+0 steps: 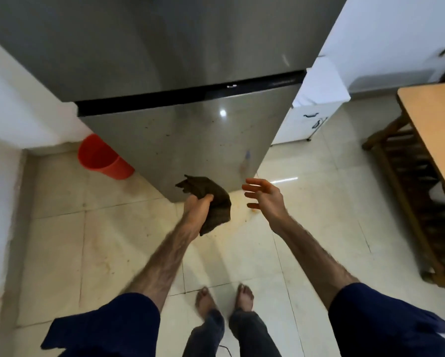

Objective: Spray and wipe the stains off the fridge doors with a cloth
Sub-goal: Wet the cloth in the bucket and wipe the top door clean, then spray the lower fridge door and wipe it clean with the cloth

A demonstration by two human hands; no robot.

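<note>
While the crumpled dark brown cloth is gripped in the left hand, the speckled lower door of the grey steel fridge lies just ahead and above it; the right hand is held empty, fingers spread.

Dim, wide-angle warp; glare on fridge door.

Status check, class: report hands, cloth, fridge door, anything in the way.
Left hand grips dark cloth. Right hand open, empty. Lower fridge door speckled with stains. No spray bottle in view.
</note>
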